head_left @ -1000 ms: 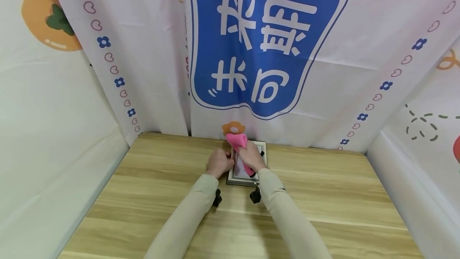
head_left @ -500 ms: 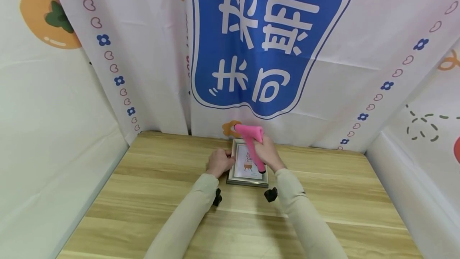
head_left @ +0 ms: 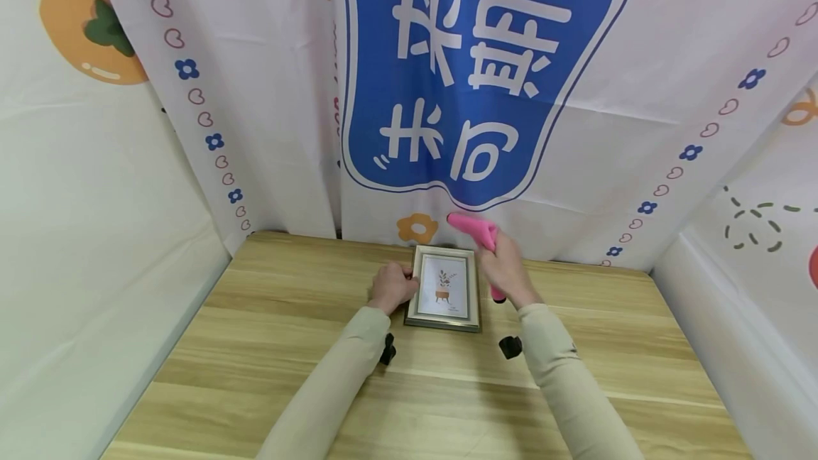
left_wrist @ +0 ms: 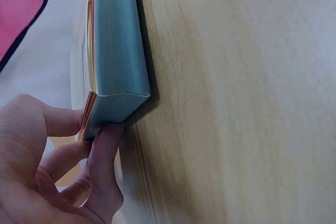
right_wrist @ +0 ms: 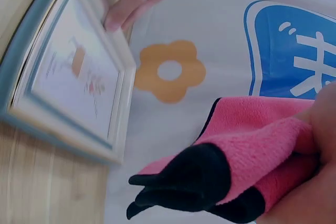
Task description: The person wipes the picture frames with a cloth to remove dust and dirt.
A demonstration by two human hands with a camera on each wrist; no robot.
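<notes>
A picture frame [head_left: 443,288] with a pale silvery border and a potted-plant print lies on the table near the back wall. My left hand [head_left: 390,288] holds its left edge; in the left wrist view, thumb and fingers sit on either side of the frame's edge [left_wrist: 119,40]. To the right of the frame, my right hand [head_left: 506,266] grips a bunched pink cloth [head_left: 476,226] with black trim. That cloth is lifted off the frame. Seen from the right wrist, the folded cloth [right_wrist: 252,145] hangs from the hand, apart from the frame [right_wrist: 79,66].
The wood-grain table [head_left: 287,346] meets a white curtain [head_left: 281,162] with a blue printed panel [head_left: 479,77] right behind the frame. White side walls [head_left: 96,247] stand at the left and right.
My right hand has moved to the right with the pink cloth, off the frame, uncovering the print. The left hand stays at the frame's left edge.
</notes>
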